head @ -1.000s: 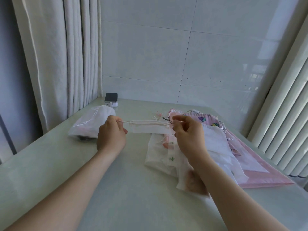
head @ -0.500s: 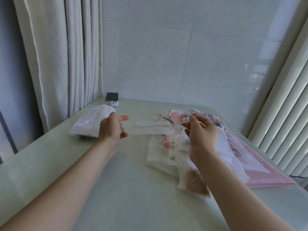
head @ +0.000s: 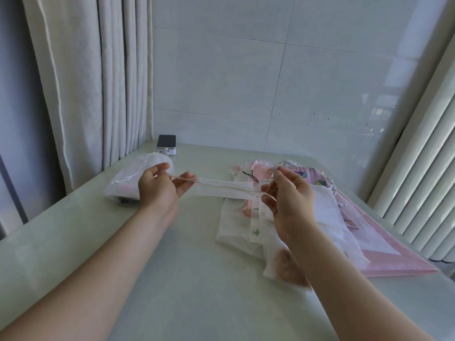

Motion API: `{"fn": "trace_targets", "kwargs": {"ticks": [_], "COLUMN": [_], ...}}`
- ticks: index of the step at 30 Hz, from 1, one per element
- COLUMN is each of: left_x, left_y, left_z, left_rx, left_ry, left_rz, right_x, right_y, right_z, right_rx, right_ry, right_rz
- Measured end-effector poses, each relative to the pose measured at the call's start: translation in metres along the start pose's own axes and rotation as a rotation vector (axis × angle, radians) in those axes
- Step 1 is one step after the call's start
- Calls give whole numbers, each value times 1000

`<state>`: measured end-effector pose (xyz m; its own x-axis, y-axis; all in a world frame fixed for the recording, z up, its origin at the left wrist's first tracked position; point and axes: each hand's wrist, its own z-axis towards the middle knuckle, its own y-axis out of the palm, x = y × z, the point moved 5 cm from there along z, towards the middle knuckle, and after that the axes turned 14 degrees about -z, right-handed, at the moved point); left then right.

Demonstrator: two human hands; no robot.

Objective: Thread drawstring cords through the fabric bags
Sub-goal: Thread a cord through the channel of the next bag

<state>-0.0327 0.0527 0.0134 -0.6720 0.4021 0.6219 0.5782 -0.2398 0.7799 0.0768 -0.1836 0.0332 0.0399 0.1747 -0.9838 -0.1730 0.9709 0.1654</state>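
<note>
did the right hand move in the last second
Yes, the right hand shifted right, farther from the small box and over the pile of bags.

Legible text: none found on any surface in view.

White bag (head: 222,191), raised above the tabletop (head: 197,279): a small tag (head: 257,197) sits at its right end. Marks on it are too small to read.

Flat white bag (head: 246,242) on the tabletop: green cactus motifs (head: 256,232), pictures only, no lettering made out.

Pink and lilac fabric (head: 317,179) at the back of the pile: fruit-like prints. Tiny dark specks beside them could be lettering, unreadable at this resolution.

Small white box with dark top (head: 167,145) by the curtain: the front face shows a few small marks, none resolvable as characters.
</note>
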Motion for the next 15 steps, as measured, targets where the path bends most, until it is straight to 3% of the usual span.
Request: {"fn": "trace_targets", "kwargs": {"ticks": [3, 5, 7, 9, 12, 15], "left_x": [-4, -2, 6, 9, -3, -11], "left_y": [-1, 1, 7, 15, 16, 10], "left_z": [5, 7, 3, -9, -20, -17], "left_rx": [-66, -177, -348, -586, -864, -912], "left_ry": [11, 111, 324, 583, 754, 705], "left_rz": [146, 338, 674, 1025, 1318, 1491], "right_x": [-6, -14, -19, -13, 6, 14], "right_y": [0, 2, 9, 21, 27, 27], "right_z": [-1, -4, -11, -15, -12, -8], "right_rx": [32, 92, 83, -50, -238, -332], "right_ry": [-182, -432, -719, -889, -921, -909], "right_rz": [-254, -541, -825, -1094, -1370, -1466]}}
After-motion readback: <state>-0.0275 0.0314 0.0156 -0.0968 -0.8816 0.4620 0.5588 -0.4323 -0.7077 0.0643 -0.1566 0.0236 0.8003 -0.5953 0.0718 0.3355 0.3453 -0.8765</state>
